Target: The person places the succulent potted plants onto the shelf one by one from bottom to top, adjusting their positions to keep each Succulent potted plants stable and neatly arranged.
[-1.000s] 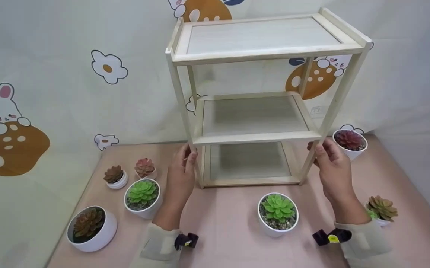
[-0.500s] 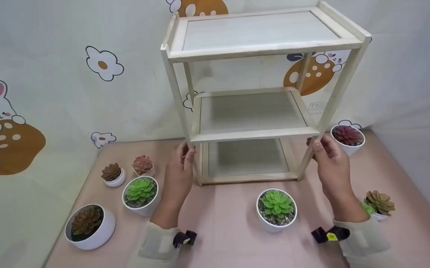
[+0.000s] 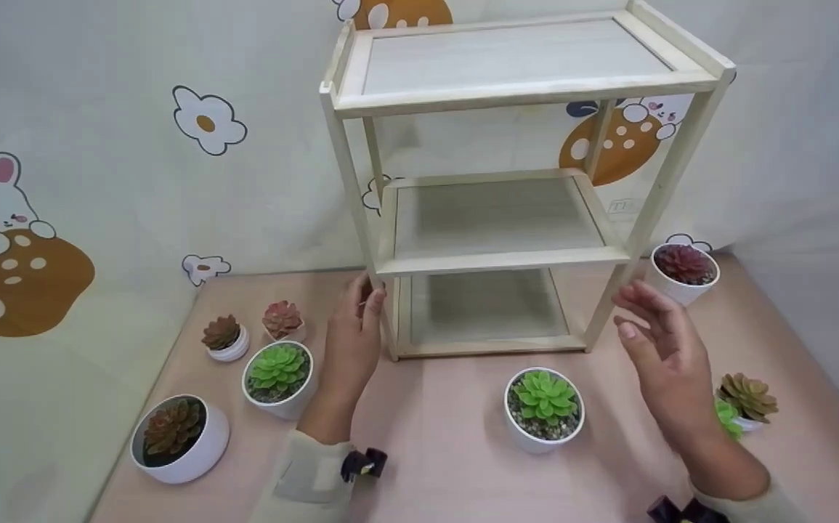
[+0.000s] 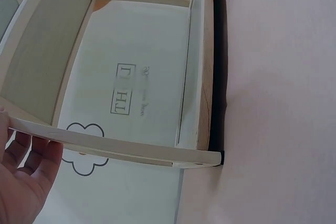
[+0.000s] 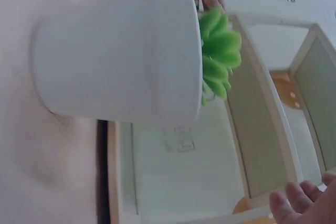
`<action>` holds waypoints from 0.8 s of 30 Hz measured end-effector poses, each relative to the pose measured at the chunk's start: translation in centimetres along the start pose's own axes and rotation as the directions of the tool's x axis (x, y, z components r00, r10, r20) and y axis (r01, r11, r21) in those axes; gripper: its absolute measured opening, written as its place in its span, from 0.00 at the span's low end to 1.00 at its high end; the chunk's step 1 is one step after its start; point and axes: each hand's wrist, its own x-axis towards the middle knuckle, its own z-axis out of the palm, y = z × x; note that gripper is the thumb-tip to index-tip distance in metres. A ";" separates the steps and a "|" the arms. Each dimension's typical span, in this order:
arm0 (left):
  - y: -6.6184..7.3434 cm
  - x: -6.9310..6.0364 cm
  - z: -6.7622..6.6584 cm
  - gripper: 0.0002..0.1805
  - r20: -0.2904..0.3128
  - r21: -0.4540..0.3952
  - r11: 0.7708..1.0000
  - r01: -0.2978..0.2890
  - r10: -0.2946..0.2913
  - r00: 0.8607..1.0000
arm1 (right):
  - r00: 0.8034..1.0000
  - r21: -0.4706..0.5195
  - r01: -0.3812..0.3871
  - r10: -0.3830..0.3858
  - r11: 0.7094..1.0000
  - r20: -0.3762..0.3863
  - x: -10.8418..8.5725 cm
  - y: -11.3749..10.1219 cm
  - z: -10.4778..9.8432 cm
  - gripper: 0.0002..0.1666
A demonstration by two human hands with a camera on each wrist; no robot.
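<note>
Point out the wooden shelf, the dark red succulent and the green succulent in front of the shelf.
Wooden shelf (image 3: pixel 503 218): head view, middle tier's panel.
Dark red succulent (image 3: pixel 684 264): head view, centre of its leaves.
Green succulent (image 3: pixel 545 397): head view, its leaves.

Head view: from above and in front, facing forward and down; takes in most of the pale three-tier wooden shelf (image 3: pixel 503 263), left hand (image 3: pixel 350 334), right hand (image 3: pixel 670 363) and flat pink worktop (image 3: pixel 448 465). Left wrist: low, sideways, close to the shelf, worktop at right. Right wrist: low, sideways, worktop at left; white tapered pot with green succulent (image 5: pixel 118 51) very near, shelf beyond. All three share the shelf's middle tier.
</note>
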 end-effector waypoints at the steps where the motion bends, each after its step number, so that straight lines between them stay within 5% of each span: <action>1: 0.0 0.0 0.0 0.29 0.001 -0.002 1.000 -0.004 0.004 1.000 | 0.999 0.006 -0.014 0.014 1.000 0.048 -0.4 0.1 -0.1 0.29; 9: -0.7 -0.1 0.2 0.28 -0.020 -0.107 0.994 -0.019 0.016 1.000 | 0.941 -0.132 -0.081 0.120 0.988 0.316 -3.4 1.8 -0.6 0.39; 18: -2.9 -0.6 1.4 0.24 -0.011 -0.261 0.964 0.053 -0.057 0.998 | 0.882 -0.124 -0.114 0.158 0.986 0.444 -4.2 4.1 -2.0 0.43; 24: -3.7 -0.7 1.7 0.27 0.003 -0.309 0.945 0.107 -0.111 0.994 | 0.821 -0.111 -0.140 0.178 0.984 0.542 -4.1 5.1 -2.1 0.52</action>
